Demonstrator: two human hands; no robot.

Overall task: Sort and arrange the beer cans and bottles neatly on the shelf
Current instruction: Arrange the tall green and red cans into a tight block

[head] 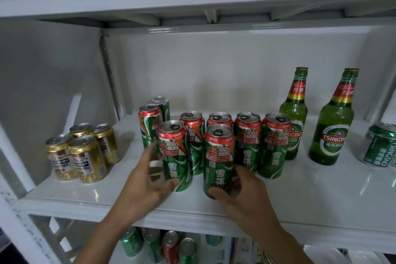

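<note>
here each hand, left hand point(147, 180) and right hand point(242, 195), wraps fingers around a tall green can point(218, 158).

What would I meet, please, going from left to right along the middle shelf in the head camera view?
Gold cans → tall green-and-red cans, two of them held by the left hand and right hand → first green bottle → second green bottle → short green can.
</note>
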